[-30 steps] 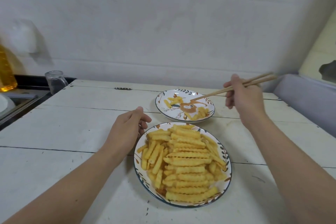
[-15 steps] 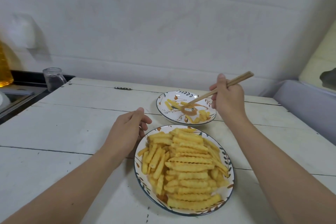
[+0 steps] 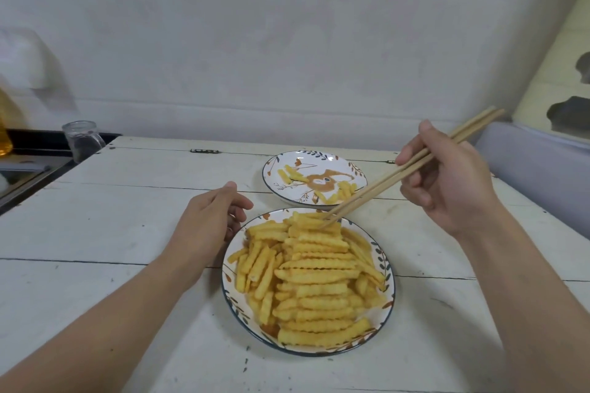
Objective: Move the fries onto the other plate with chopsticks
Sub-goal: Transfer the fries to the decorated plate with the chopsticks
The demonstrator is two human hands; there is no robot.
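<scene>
We found the right hand (image 3: 453, 182) raised right of the near plate (image 3: 390, 277), fingers curled around the chopsticks (image 3: 399, 174). The left hand (image 3: 207, 220) rested at that plate's left rim, fingers loosely curled, holding nothing.

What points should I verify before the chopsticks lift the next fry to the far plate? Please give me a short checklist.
1. The right hand grips the chopsticks: ok.
2. Their tips reach the fries at the pile's far edge: ok.
3. A fry is pinched between the tips: cannot tell.
4. The left hand is beside the near plate; contact: cannot tell.
5. The far plate has bare space: ok.
</scene>
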